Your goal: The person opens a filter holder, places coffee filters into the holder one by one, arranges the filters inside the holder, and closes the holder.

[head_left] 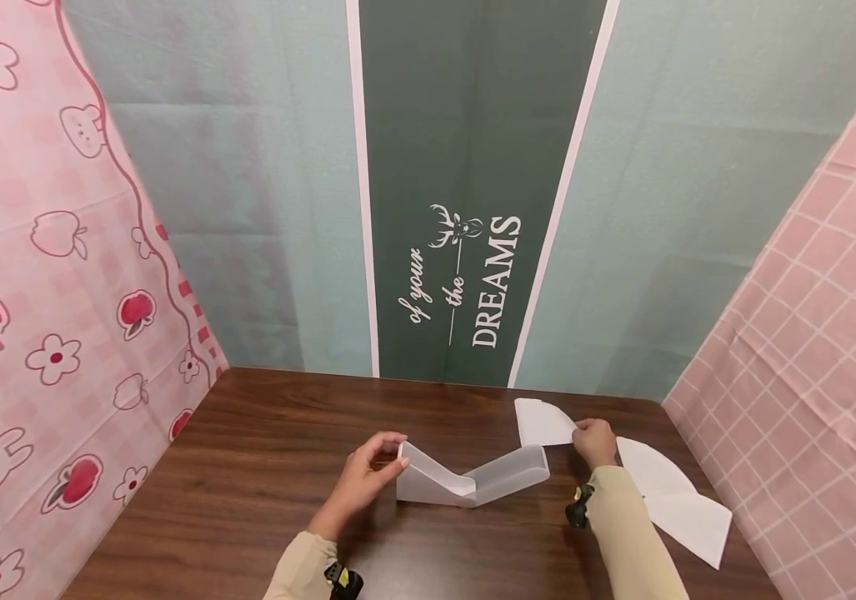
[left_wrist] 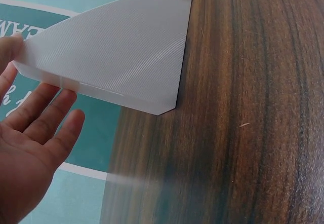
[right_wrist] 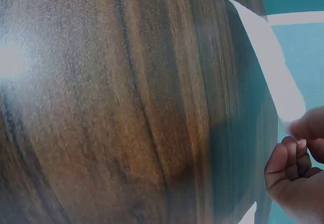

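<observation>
A frosted translucent plastic holder (head_left: 435,482), like a magazine file with sloping walls, stands on the table. My left hand (head_left: 362,482) grips its left end. Seen from the left wrist, that hand (left_wrist: 38,145) has the thumb on one side of the holder (left_wrist: 111,57) and several fingers along its edge. To the holder's right, my right hand (head_left: 594,442) pinches the corner of a white fan-shaped paper piece (head_left: 543,423). The right wrist view shows the paper (right_wrist: 271,64) nearly edge-on, between thumb and fingers of the right hand (right_wrist: 298,168).
More white fan-shaped paper (head_left: 690,512) lies at the table's right side, beside my right forearm. A dark wood-grain table (head_left: 285,417) carries everything. Printed cloths hang around it: a green one (head_left: 443,125) behind, pink ones at left (head_left: 97,275) and right (head_left: 810,358).
</observation>
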A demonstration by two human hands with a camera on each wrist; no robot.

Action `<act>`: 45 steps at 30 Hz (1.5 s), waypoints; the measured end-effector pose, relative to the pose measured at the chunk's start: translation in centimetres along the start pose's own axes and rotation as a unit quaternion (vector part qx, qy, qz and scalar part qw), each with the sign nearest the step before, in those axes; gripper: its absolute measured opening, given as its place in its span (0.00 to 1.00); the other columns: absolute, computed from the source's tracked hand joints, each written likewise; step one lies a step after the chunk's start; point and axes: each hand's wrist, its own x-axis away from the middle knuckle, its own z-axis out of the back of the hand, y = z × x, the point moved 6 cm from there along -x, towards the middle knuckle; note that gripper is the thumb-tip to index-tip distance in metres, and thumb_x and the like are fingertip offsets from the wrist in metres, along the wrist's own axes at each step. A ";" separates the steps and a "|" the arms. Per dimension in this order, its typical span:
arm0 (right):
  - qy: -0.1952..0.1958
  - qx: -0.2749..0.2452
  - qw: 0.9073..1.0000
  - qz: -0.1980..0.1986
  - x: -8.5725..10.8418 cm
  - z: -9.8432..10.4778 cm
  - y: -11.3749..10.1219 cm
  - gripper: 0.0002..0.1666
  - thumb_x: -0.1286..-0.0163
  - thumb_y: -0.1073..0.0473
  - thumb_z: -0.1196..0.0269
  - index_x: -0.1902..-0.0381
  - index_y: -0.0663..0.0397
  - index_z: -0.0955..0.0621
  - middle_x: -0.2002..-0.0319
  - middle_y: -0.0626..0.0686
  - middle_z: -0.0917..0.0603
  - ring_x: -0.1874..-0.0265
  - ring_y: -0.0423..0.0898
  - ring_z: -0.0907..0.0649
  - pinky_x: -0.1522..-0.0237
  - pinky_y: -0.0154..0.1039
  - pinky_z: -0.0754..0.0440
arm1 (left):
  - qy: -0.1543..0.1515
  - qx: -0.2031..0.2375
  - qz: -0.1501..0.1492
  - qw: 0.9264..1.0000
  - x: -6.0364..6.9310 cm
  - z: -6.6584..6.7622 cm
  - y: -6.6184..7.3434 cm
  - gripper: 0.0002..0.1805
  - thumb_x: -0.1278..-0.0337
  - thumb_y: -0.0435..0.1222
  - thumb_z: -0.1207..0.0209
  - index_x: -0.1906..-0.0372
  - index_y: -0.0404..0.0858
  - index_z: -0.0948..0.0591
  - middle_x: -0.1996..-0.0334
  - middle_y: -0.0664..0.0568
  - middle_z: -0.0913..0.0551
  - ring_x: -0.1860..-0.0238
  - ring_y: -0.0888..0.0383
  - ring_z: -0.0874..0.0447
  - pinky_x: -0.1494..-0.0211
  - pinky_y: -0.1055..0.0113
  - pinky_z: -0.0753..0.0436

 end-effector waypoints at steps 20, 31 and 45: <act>0.035 -0.071 0.997 0.000 -0.1 0.9 -0.2 0.12 0.37 0.65 0.42 0.65 0.74 0.22 0.75 0.59 0.23 0.73 0.54 0.25 0.74 0.41 0.30 | -0.002 -0.007 -0.012 1.000 0.2 -0.1 0.3 0.16 0.42 0.39 0.39 0.49 0.45 0.24 0.59 0.52 0.19 0.59 0.55 0.21 0.56 0.64 0.21; 0.052 -0.081 0.995 -0.006 1.4 1.0 0.9 0.12 0.39 0.64 0.40 0.65 0.74 0.21 0.77 0.57 0.22 0.77 0.49 0.26 0.76 0.38 0.30 | -0.018 0.008 0.008 1.000 0.9 -0.2 3.4 0.16 0.43 0.31 0.40 0.49 0.38 0.25 0.59 0.42 0.19 0.58 0.48 0.21 0.55 0.59 0.22; 0.044 -0.201 0.977 -0.045 2.2 1.5 -0.8 0.17 0.38 0.59 0.35 0.57 0.69 0.19 0.60 0.61 0.18 0.67 0.45 0.24 0.70 0.32 0.27 | -0.013 0.005 0.005 1.000 0.5 0.3 3.5 0.16 0.43 0.31 0.39 0.50 0.38 0.25 0.59 0.43 0.19 0.58 0.48 0.22 0.55 0.60 0.21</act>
